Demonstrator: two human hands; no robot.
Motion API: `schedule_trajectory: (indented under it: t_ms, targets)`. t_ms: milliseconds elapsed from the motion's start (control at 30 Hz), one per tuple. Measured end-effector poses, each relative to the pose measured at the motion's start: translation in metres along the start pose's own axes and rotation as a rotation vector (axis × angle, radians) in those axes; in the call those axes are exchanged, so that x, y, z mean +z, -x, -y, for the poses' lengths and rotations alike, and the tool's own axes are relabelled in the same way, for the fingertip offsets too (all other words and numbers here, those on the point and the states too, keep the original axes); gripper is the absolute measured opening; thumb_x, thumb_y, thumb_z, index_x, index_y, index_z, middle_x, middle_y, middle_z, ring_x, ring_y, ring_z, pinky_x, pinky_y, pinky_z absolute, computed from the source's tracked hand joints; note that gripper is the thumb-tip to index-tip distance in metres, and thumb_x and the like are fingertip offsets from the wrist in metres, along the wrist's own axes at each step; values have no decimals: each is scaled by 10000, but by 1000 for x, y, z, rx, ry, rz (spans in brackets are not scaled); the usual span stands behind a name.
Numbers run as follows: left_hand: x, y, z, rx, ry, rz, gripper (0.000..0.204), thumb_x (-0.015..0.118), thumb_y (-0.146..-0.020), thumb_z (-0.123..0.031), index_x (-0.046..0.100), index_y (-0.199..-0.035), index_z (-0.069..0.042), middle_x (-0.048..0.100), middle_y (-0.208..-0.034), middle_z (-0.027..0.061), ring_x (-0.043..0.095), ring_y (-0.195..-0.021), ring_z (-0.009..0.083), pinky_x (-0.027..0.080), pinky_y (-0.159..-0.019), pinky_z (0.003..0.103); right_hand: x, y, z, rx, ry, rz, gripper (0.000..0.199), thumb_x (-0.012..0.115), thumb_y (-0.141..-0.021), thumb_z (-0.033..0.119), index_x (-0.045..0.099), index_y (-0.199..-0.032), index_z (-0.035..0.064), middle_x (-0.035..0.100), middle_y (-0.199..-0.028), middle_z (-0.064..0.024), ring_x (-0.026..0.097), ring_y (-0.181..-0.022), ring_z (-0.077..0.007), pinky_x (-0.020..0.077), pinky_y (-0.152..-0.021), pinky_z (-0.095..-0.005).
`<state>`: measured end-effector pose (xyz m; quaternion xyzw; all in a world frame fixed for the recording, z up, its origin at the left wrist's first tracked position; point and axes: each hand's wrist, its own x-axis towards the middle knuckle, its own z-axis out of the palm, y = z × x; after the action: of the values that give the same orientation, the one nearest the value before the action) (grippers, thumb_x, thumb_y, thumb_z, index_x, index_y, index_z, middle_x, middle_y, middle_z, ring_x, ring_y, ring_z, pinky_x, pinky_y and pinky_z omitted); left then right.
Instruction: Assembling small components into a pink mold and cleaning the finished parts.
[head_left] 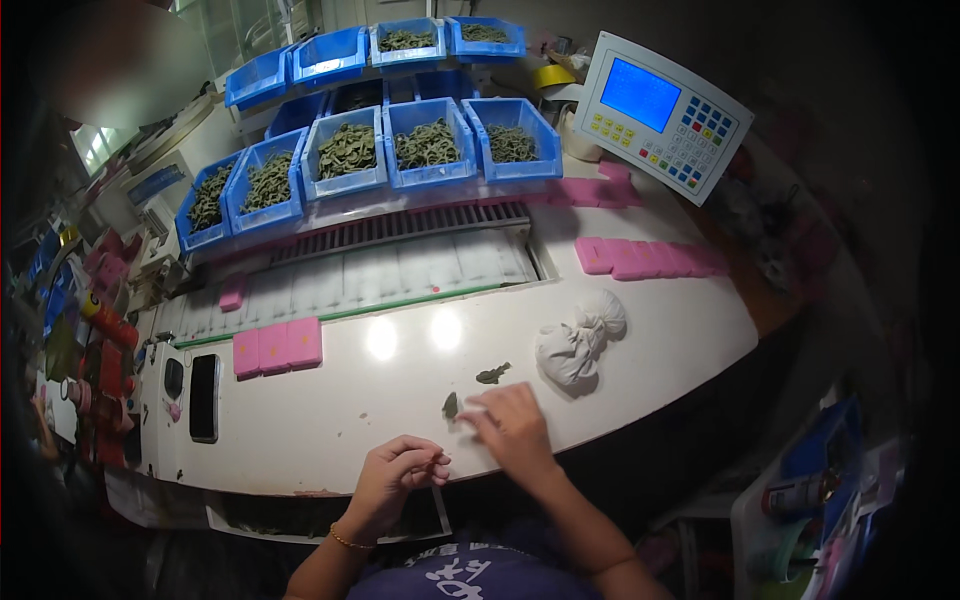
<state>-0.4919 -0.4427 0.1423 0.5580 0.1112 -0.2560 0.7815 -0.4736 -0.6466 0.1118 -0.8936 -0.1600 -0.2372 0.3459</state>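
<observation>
Near the table's front edge, my left hand (395,472) has its fingers curled and pressed together; whatever they may hold is too small to make out. My right hand (514,432) reaches over the table just to the right, thumb and fingers apart. Its fingertips are close beside a small dark green leafy piece (450,405); I cannot tell whether they touch it. Slightly farther off lies another crumpled dark green piece (492,374). A knotted white plastic bag (572,350) sits to the right of it, beyond my right hand.
Blue bins (345,165) with dried green pieces stand in tiers at the back. Pink blocks (277,347) lie left, near a black phone (204,398); more pink blocks (650,260) line the right. A keypad console with a blue screen (663,115) stands back right.
</observation>
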Motion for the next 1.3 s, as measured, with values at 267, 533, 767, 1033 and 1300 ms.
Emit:
schedule_trajectory:
  t_ms: [267, 533, 767, 1033, 1300]
  targets:
    - [-12, 0, 10, -106, 311, 157, 180, 556, -954, -75, 611, -1082, 40, 646, -967, 131, 649, -854, 184, 560, -812, 335, -24, -34, -36, -40, 159, 219, 453, 702, -810, 44, 606, -1253, 49, 635, -1048, -125, 547, -1025, -324, 458, -896, -428]
    - [4, -1, 4, -85, 194, 185, 304, 504, -1034, -187, 586, -1203, 52, 632, -1004, 79, 604, -883, 123, 518, -841, 278, -29, -23, -1, 476, -507, 221, 283, 683, -892, 77, 645, -1164, 9, 703, -963, -84, 635, -894, -203, 505, -808, -329]
    - [21, -8, 0, -9, 76, 231, 288, 479, -1054, -244, 623, -1127, -5, 624, -934, 26, 516, -781, 65, 433, -721, 218, -17, -12, 18, 882, -1379, 201, 289, 667, -952, 108, 603, -1199, -28, 726, -1070, -152, 684, -995, -156, 542, -865, -263]
    - [23, -4, 9, 157, -39, 150, 197, 524, -1029, -193, 632, -965, -41, 587, -823, -11, 463, -695, 36, 369, -652, 196, -19, -10, 36, 801, -1264, 232, 307, 656, -962, 100, 586, -1237, -19, 718, -1101, -162, 681, -1037, -167, 540, -903, -273]
    - [20, -9, 20, 555, -567, -88, 161, 622, -950, -132, 677, -950, 19, 599, -693, 41, 514, -637, 78, 436, -599, 245, -16, -5, 48, -238, -139, -112, 296, 729, -781, -32, 691, -1068, 28, 715, -1002, -134, 680, -837, -283, 542, -798, -361]
